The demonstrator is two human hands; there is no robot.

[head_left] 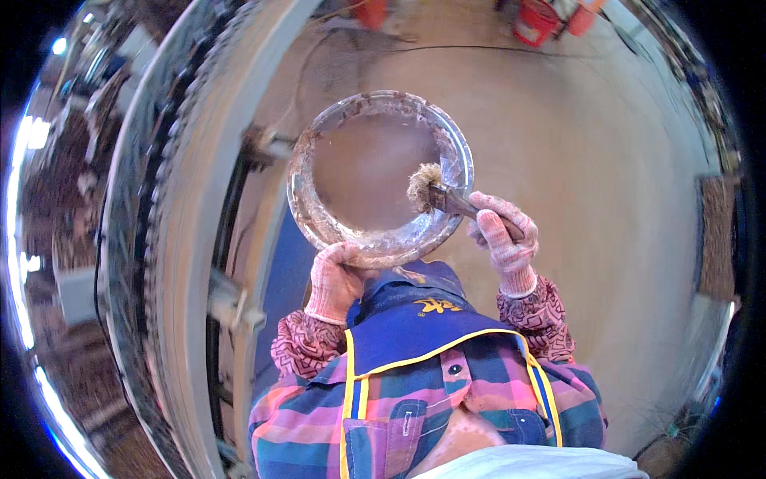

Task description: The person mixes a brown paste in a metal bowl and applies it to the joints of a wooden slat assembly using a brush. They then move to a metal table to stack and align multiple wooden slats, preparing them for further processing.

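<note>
My left hand (335,279), in a pinkish knitted glove, grips the near rim of a round metal basin (302,180). Brownish, murky liquid (371,172) fills the basin's bottom, and brown residue coats its inner wall. In my right hand (508,239), gloved the same way, is the dark handle of a brush (456,203). The brush's ragged, pale brown bristles (425,185) are over the right part of the basin; whether they touch the liquid I cannot tell. The fingers of my left hand are partly hidden beneath the rim.
Along my left runs a long conveyor-like machine (191,239) with a chain-like toothed edge and metal frame. Red containers (536,21) stand on the floor at the far side, near a dark cable (479,48). A brown block-like object (716,235) is at the right.
</note>
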